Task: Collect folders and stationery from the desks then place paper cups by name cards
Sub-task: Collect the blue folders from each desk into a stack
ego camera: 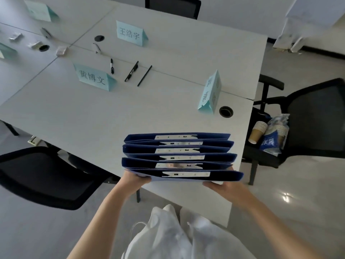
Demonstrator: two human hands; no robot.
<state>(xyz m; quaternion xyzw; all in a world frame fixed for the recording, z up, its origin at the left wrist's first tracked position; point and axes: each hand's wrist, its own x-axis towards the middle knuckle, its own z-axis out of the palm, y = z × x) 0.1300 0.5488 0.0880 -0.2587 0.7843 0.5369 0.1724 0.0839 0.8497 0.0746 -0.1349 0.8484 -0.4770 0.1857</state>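
Both hands, left (137, 181) and right (222, 186), grip the blue folders (180, 157) above the counter's (78, 116) near edge (gathered, I judge), while pens (131, 71) remain mid-counter and paper cups (258, 132) wait on the chair (313, 120).

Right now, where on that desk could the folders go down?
Bare desktop lies between the folder stack and the nearest name card. The pens crowd the seam behind it; another card and a cable hole fill the right corner.
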